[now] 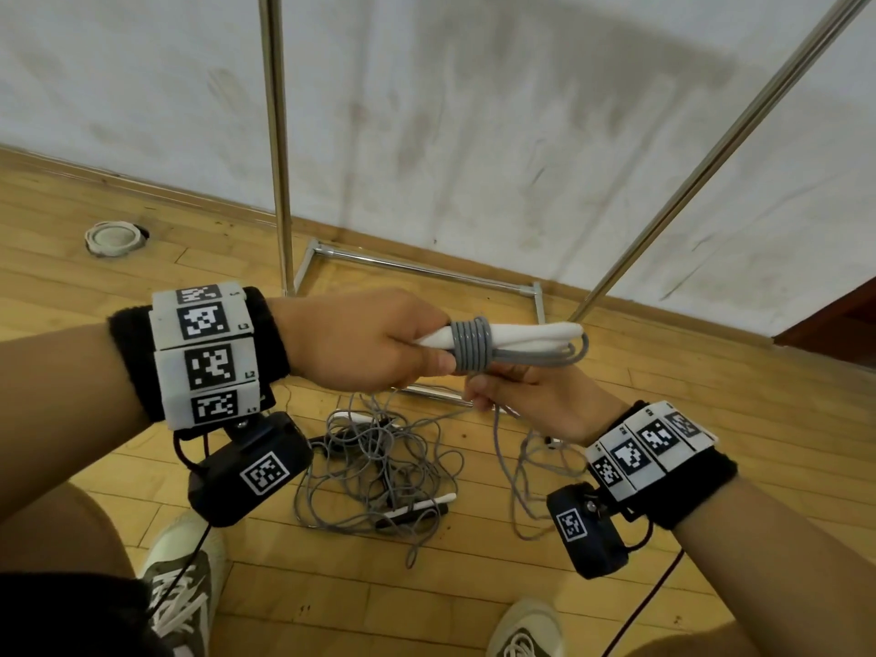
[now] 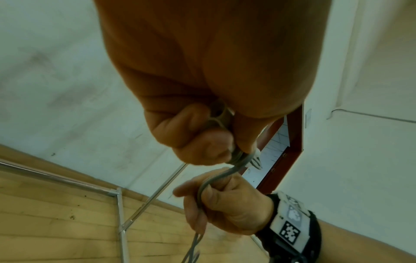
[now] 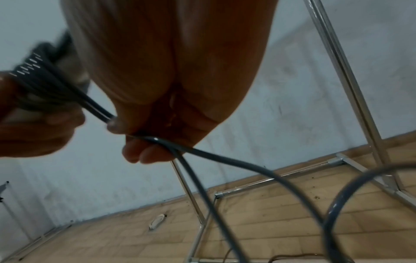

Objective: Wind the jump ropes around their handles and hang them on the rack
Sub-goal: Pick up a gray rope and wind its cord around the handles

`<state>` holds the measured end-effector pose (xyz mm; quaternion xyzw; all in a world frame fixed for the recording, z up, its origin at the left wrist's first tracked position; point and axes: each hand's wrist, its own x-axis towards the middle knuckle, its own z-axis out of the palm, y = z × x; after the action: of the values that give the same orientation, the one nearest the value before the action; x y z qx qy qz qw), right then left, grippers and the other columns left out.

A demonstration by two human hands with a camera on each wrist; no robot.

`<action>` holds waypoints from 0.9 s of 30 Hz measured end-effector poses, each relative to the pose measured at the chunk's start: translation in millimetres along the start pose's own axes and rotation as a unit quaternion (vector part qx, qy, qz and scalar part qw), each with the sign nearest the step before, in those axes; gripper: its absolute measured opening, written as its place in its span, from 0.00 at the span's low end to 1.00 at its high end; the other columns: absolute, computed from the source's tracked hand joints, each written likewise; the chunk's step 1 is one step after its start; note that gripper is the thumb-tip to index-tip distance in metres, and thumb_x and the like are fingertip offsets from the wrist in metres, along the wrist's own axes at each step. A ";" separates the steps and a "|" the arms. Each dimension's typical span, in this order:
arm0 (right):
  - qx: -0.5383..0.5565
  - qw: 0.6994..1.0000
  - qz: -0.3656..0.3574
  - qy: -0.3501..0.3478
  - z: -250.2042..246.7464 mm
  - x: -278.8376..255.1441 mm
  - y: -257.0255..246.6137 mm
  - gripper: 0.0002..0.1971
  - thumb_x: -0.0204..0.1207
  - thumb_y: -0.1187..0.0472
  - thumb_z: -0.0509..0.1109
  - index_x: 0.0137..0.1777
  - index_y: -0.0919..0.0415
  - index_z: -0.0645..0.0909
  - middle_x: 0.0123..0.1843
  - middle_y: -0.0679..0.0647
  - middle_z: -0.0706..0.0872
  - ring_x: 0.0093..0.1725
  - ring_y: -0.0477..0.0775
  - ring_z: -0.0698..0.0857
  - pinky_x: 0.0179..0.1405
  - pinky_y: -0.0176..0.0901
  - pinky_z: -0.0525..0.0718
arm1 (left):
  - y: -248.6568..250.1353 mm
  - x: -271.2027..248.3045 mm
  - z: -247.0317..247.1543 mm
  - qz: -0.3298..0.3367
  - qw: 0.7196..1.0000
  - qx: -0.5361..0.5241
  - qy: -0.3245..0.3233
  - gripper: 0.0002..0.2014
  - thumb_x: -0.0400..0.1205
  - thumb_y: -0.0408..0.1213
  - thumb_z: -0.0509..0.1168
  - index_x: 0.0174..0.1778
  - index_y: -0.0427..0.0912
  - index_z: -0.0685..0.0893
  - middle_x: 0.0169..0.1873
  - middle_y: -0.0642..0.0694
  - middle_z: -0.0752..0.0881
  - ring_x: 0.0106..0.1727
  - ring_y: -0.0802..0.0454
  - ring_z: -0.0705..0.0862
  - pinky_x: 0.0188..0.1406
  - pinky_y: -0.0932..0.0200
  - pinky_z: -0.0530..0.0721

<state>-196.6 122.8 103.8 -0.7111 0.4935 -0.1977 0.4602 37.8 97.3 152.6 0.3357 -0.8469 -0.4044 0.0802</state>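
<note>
We hold the white handles [image 1: 516,336] in the left hand [image 1: 365,341], fingers curled tight round them, approx. level, tips pointing right; several turns of grey rope [image 1: 470,346] sit wound round the handles just beside the knuckles; a few longer loops run along the handles to their far end. The right hand [image 1: 526,393] sits just below, fingers curled, pinching the free run of the same rope; from there the rope drops to the floor [image 1: 616,395]. In the left wrist view the rope leaves the left fist and passes through the right hand [image 2: 227,206]; in the right wrist view two strands exit the right fingers [image 3: 144,153]; that view is blurred.

On the floor, below and between both hands, lies a tangled pile of ropes [image 1: 379,462] w/ more handles mixed in, white and dark; we cannot tell how many. The rack [image 1: 277,135], chrome tube, stands behind the hands against the wall [image 1: 474,111]; its base frame rests on the floor. A white round object [image 1: 114,237] lies on the floor at left, near the skirting; two shoes show at the bottom edge.
</note>
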 end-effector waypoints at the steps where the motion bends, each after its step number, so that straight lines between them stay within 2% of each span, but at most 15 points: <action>1: -0.006 1.000 0.027 -0.004 -1.1 -0.3 4.9 0.08 0.82 0.65 0.68 0.41 0.55 0.84 0.31 0.43 0.86 0.30 0.38 0.83 0.34 0.29 0.80 | 1.6 -1.3 0.7 0.002 1.000 -0.009 -0.018 0.12 0.87 0.42 0.63 0.37 0.43 0.76 0.23 0.54 0.80 0.22 0.58 0.77 0.24 0.60 0.77; 2: -0.028 0.997 0.067 -0.013 -1.5 -2.1 9.0 0.07 0.82 0.61 0.69 0.41 0.53 0.82 0.30 0.40 0.85 0.28 0.36 0.81 0.32 0.26 0.77 | 2.8 -2.8 1.2 0.004 0.999 -0.014 -0.035 0.13 0.87 0.41 0.63 0.37 0.44 0.76 0.22 0.55 0.79 0.22 0.60 0.76 0.24 0.62 0.76; 4: -0.130 0.983 0.126 -0.022 -5.9 -4.9 20.7 0.02 0.81 0.58 0.69 0.51 0.51 0.79 0.38 0.34 0.81 0.34 0.29 0.76 0.35 0.20 0.76 | 3.8 -5.4 1.9 0.005 0.998 -0.006 -0.063 0.13 0.87 0.41 0.63 0.36 0.45 0.76 0.21 0.57 0.78 0.21 0.62 0.74 0.23 0.65 0.73; 5: -0.172 0.978 0.116 -0.029 -8.7 -3.4 22.7 0.07 0.81 0.60 0.70 0.57 0.54 0.80 0.44 0.37 0.79 0.38 0.27 0.73 0.39 0.17 0.75 | 3.5 -6.5 2.5 0.005 0.997 0.006 -0.076 0.13 0.87 0.42 0.63 0.36 0.45 0.76 0.22 0.56 0.78 0.21 0.61 0.74 0.24 0.65 0.73; 6: -0.191 0.976 0.095 -0.039 -9.4 0.4 20.4 0.09 0.81 0.64 0.69 0.61 0.60 0.81 0.48 0.43 0.80 0.40 0.30 0.74 0.42 0.18 0.76 | 2.9 -7.3 3.6 0.003 0.996 0.021 -0.090 0.12 0.87 0.43 0.63 0.37 0.46 0.77 0.24 0.55 0.79 0.23 0.61 0.74 0.25 0.64 0.74; 7: -0.193 0.977 0.081 -0.050 -9.0 4.8 15.4 0.07 0.82 0.66 0.68 0.57 0.63 0.83 0.48 0.49 0.81 0.40 0.36 0.76 0.45 0.24 0.78 | 2.2 -7.5 5.3 0.000 0.994 0.040 -0.106 0.12 0.87 0.44 0.62 0.38 0.46 0.77 0.26 0.54 0.80 0.24 0.60 0.74 0.27 0.62 0.75; 8: -0.193 0.978 0.062 -0.058 -7.9 8.9 9.7 0.05 0.83 0.63 0.67 0.50 0.64 0.83 0.43 0.53 0.83 0.38 0.42 0.78 0.44 0.34 0.80 | 1.1 -7.2 7.9 -0.003 0.990 0.061 -0.123 0.12 0.87 0.46 0.61 0.39 0.46 0.77 0.28 0.53 0.80 0.25 0.59 0.74 0.29 0.61 0.76; 9: -0.201 0.977 0.038 -0.061 -6.9 10.6 2.9 0.11 0.83 0.58 0.67 0.43 0.64 0.82 0.38 0.56 0.83 0.35 0.45 0.77 0.38 0.39 0.79 | 0.0 -6.2 11.1 -0.006 0.987 0.084 -0.139 0.13 0.87 0.47 0.60 0.40 0.46 0.77 0.29 0.51 0.80 0.26 0.59 0.74 0.30 0.59 0.77; 11: -0.204 0.977 0.007 -0.053 -6.8 12.9 -1.9 0.18 0.81 0.51 0.68 0.38 0.65 0.79 0.30 0.55 0.81 0.30 0.44 0.74 0.30 0.38 0.73 | -2.9 -3.4 17.5 -0.014 0.981 0.119 -0.154 0.14 0.88 0.48 0.59 0.41 0.44 0.77 0.29 0.51 0.78 0.25 0.60 0.72 0.30 0.62 0.74; 13: -0.171 0.984 -0.017 -0.037 -9.6 10.9 -3.5 0.18 0.80 0.51 0.69 0.35 0.64 0.77 0.25 0.45 0.75 0.25 0.41 0.71 0.25 0.34 0.70 | -6.9 -0.2 20.8 -0.026 0.978 0.137 -0.157 0.15 0.88 0.49 0.59 0.41 0.43 0.77 0.28 0.51 0.77 0.25 0.60 0.72 0.28 0.66 0.71; 15: -0.153 0.988 -0.022 -0.016 -11.4 12.0 -7.4 0.17 0.80 0.53 0.69 0.35 0.64 0.76 0.24 0.44 0.71 0.24 0.43 0.69 0.25 0.37 0.69 | -11.6 3.1 20.2 -0.039 0.976 0.151 -0.152 0.14 0.88 0.49 0.59 0.39 0.46 0.77 0.28 0.52 0.78 0.25 0.60 0.72 0.29 0.63 0.73; 17: -0.145 0.989 -0.024 -0.003 -13.1 14.4 -13.4 0.18 0.82 0.54 0.68 0.36 0.68 0.78 0.26 0.52 0.71 0.26 0.47 0.67 0.27 0.39 0.67 | -16.1 6.5 17.6 -0.051 0.973 0.174 -0.141 0.15 0.88 0.50 0.58 0.39 0.46 0.77 0.30 0.51 0.79 0.26 0.56 0.73 0.31 0.57 0.75; 19: -0.125 0.992 -0.021 0.011 -14.1 14.5 -19.4 0.16 0.84 0.55 0.66 0.36 0.63 0.81 0.26 0.53 0.71 0.25 0.46 0.67 0.27 0.35 0.66 | -19.5 10.1 15.5 -0.061 0.971 0.197 -0.123 0.15 0.88 0.50 0.57 0.39 0.46 0.76 0.30 0.49 0.79 0.28 0.53 0.74 0.32 0.55 0.75; 22: -0.069 0.997 0.002 0.033 -14.4 12.2 -25.5 0.18 0.86 0.59 0.60 0.37 0.60 0.85 0.23 0.46 0.75 0.24 0.41 0.70 0.26 0.28 0.68 | -22.4 14.6 13.9 -0.068 0.971 0.214 -0.086 0.15 0.88 0.48 0.57 0.38 0.45 0.76 0.31 0.49 0.79 0.28 0.54 0.74 0.29 0.59 0.74; 27: -0.018 0.998 -0.001 0.055 -13.4 7.1 -27.0 0.10 0.82 0.70 0.63 0.52 0.63 0.87 0.31 0.49 0.86 0.29 0.46 0.79 0.30 0.36 0.77 | -25.4 18.6 5.3 -0.077 0.972 0.220 0.002 0.15 0.88 0.48 0.57 0.40 0.44 0.77 0.33 0.47 0.82 0.32 0.51 0.79 0.33 0.54 0.78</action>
<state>-189.4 112.8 132.2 -0.7081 0.5204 -0.2278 0.4194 34.3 77.5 127.9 0.4103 -0.8866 -0.2121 -0.0252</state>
